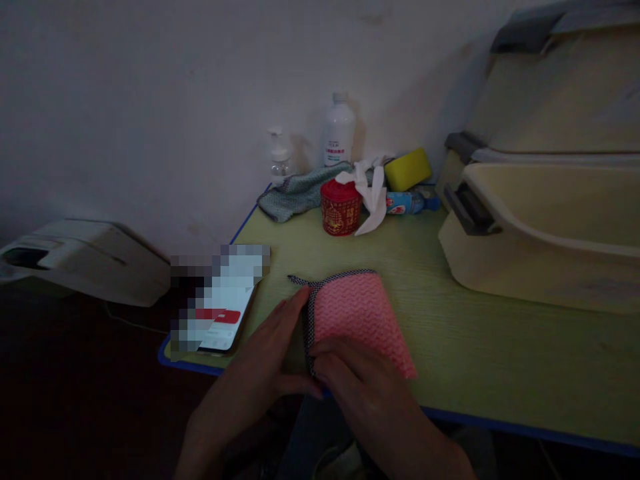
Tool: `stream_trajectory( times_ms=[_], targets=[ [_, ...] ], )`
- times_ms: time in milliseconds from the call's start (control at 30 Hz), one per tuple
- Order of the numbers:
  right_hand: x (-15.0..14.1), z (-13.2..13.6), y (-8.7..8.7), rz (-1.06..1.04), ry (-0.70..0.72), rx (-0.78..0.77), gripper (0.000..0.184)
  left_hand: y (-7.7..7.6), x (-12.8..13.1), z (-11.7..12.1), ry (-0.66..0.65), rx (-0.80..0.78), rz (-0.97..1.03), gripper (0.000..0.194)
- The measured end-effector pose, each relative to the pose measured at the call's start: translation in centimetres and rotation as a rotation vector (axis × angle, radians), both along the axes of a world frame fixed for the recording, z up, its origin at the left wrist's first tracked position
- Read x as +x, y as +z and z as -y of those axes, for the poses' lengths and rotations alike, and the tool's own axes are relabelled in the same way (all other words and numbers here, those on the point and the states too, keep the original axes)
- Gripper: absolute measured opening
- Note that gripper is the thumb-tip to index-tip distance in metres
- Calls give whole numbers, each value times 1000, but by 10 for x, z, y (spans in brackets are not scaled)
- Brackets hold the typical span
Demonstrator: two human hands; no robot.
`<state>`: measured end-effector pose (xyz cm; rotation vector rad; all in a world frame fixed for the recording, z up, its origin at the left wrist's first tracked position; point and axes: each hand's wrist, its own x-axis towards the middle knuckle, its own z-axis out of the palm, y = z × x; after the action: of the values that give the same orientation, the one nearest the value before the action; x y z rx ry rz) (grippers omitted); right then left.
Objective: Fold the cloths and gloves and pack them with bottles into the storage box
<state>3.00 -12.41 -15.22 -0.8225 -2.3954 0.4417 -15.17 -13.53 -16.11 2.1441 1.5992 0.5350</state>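
Observation:
A folded pink cleaning cloth with a black-and-white checked border and a small hanging loop lies near the table's front edge. My left hand is at its left side, fingers stretched along the checked border and thumb spread apart near the bottom corner. Curled over the lower left part of the cloth is my right hand, its fingers pressed together at the border; the fingertips are partly hidden. Left of my left hand, a phone with its screen lit lies at the table's edge.
Behind the cloth stands a red tissue holder with white tissue sticking out. A grey-green cloth, pump bottle, white bottle, yellow sponge and blue-capped bottle are near the wall. A large beige bin occupies the right.

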Motion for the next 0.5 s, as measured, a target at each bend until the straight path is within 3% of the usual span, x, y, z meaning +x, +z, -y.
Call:
stream_trajectory(
  times_ms=[267,500],
  targets=[
    [1,1,0,50,47,115,22,1,1,-1,2,-4,54,99],
    [8,1,4,97,133,-86,20,4,-1,-4,-25,-18,82,103]
  ],
)
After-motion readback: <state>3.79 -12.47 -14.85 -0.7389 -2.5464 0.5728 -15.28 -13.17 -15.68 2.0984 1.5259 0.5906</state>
